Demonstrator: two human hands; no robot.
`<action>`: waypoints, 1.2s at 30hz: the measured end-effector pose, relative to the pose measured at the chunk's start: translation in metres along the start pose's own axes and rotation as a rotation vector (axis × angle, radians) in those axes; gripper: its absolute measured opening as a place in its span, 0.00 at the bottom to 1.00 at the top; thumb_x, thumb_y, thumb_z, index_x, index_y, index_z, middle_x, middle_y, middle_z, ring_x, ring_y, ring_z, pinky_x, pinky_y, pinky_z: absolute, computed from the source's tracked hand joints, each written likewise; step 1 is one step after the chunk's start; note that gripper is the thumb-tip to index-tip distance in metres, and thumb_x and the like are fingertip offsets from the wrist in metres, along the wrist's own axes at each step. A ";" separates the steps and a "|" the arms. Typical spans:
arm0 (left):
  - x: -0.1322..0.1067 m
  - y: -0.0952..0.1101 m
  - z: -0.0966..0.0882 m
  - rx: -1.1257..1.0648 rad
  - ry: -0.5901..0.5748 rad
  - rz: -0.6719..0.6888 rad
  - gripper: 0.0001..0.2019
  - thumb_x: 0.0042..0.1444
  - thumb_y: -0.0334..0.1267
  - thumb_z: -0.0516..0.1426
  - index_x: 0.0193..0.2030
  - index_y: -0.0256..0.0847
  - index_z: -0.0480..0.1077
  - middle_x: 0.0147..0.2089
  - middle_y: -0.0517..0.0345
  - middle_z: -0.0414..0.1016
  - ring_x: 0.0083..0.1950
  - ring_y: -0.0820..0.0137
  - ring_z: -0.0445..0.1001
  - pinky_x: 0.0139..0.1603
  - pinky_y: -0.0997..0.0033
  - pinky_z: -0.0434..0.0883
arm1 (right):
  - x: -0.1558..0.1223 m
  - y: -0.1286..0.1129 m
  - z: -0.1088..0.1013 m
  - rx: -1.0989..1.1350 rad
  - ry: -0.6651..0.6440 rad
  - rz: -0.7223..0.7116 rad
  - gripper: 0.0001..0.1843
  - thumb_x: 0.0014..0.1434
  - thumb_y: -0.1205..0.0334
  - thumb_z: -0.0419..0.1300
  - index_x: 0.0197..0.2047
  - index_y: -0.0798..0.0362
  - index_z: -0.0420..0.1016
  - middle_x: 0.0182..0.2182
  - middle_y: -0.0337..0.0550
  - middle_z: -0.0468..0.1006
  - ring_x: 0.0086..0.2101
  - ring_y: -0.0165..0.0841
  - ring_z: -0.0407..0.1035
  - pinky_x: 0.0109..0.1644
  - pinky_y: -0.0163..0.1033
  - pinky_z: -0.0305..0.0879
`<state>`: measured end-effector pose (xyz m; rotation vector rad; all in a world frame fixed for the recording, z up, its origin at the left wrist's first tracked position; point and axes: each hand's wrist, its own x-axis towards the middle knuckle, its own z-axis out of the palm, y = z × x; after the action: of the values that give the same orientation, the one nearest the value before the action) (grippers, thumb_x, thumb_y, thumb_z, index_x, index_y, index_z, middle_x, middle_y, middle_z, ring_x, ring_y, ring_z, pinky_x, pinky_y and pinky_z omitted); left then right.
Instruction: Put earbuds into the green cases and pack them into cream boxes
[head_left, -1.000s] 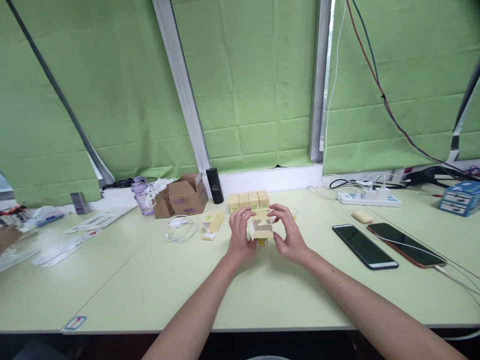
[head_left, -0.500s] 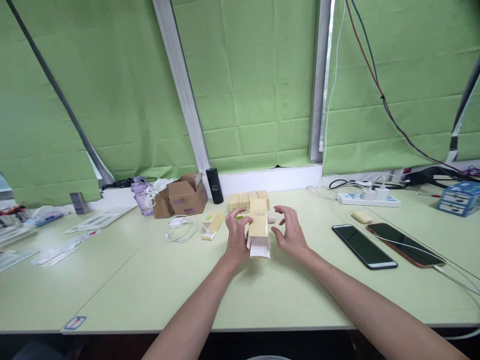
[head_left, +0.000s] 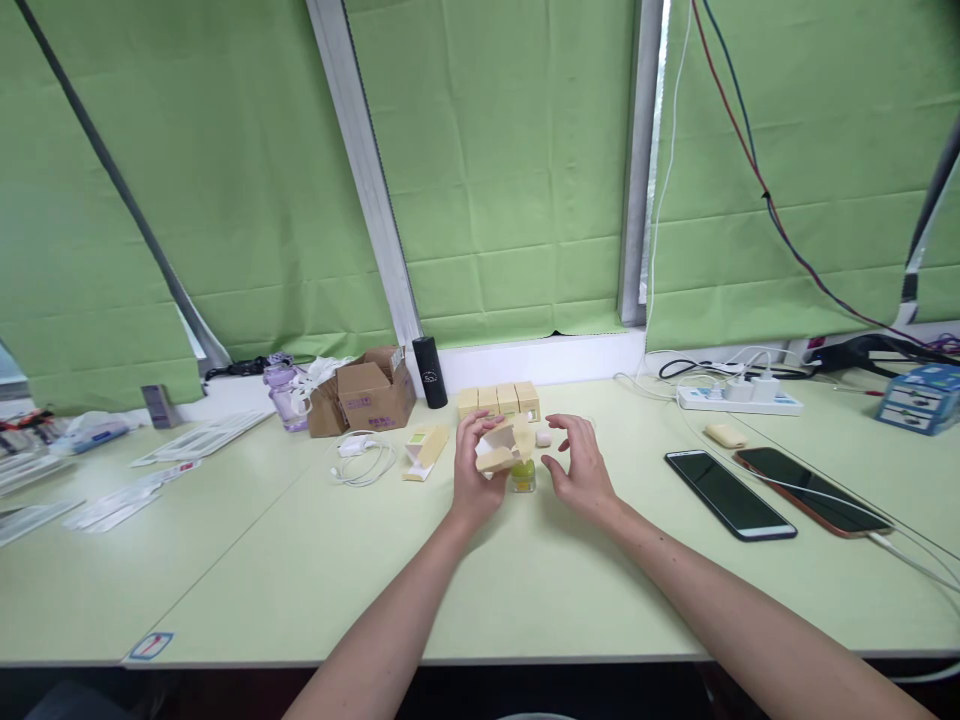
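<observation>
My left hand (head_left: 474,472) grips a small pale yellow carton (head_left: 501,448), tipped on its side with its flaps open, just above the table. Beside it a small yellow-green bottle (head_left: 523,475) stands on the table, between my two hands. My right hand (head_left: 579,464) hovers just right of the bottle, fingers curved and apart, holding nothing. A small pale cap (head_left: 543,438) lies on the table behind the bottle. A row of several closed yellow cartons (head_left: 498,399) stands behind my hands.
Another open yellow carton (head_left: 425,448) lies to the left by a white cable (head_left: 363,460). A brown cardboard box (head_left: 367,392), a black cylinder (head_left: 429,371) and a purple bottle (head_left: 283,392) stand at the back. Two phones (head_left: 772,488) and a power strip (head_left: 739,398) are on the right.
The carton stood over the bottle between both hands. My left hand has lifted and tipped it to the left, and the bottle now shows on the table. My right hand has let go.
</observation>
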<state>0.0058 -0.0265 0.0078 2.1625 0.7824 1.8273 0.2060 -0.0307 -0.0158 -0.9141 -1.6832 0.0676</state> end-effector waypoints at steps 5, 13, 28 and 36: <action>0.000 -0.005 0.004 -0.314 0.063 -0.257 0.27 0.58 0.47 0.68 0.61 0.43 0.67 0.59 0.43 0.74 0.62 0.53 0.75 0.63 0.52 0.73 | -0.001 -0.002 0.000 0.010 -0.009 0.013 0.30 0.59 0.68 0.60 0.63 0.44 0.61 0.56 0.51 0.70 0.53 0.49 0.64 0.47 0.55 0.74; 0.005 0.002 0.007 -0.503 0.008 -0.383 0.30 0.60 0.52 0.66 0.63 0.38 0.69 0.59 0.40 0.78 0.61 0.53 0.77 0.62 0.55 0.73 | 0.000 -0.004 0.000 0.064 -0.021 -0.033 0.30 0.59 0.68 0.59 0.64 0.45 0.61 0.56 0.52 0.69 0.54 0.49 0.66 0.49 0.55 0.74; 0.005 -0.002 0.007 -0.500 0.059 -0.525 0.33 0.55 0.53 0.69 0.60 0.44 0.60 0.40 0.55 0.79 0.42 0.65 0.80 0.46 0.66 0.73 | -0.001 -0.010 -0.003 0.180 -0.054 -0.063 0.29 0.62 0.66 0.59 0.65 0.43 0.61 0.58 0.52 0.66 0.51 0.45 0.70 0.54 0.57 0.75; 0.005 -0.005 0.011 -0.492 0.019 -0.590 0.33 0.52 0.54 0.71 0.56 0.45 0.61 0.37 0.58 0.80 0.39 0.66 0.80 0.42 0.68 0.72 | -0.002 -0.011 -0.001 0.280 -0.122 -0.050 0.30 0.64 0.67 0.58 0.67 0.40 0.62 0.64 0.52 0.59 0.53 0.43 0.73 0.59 0.59 0.76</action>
<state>0.0156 -0.0175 0.0075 1.4180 0.7655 1.5225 0.2009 -0.0396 -0.0116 -0.6677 -1.7546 0.3228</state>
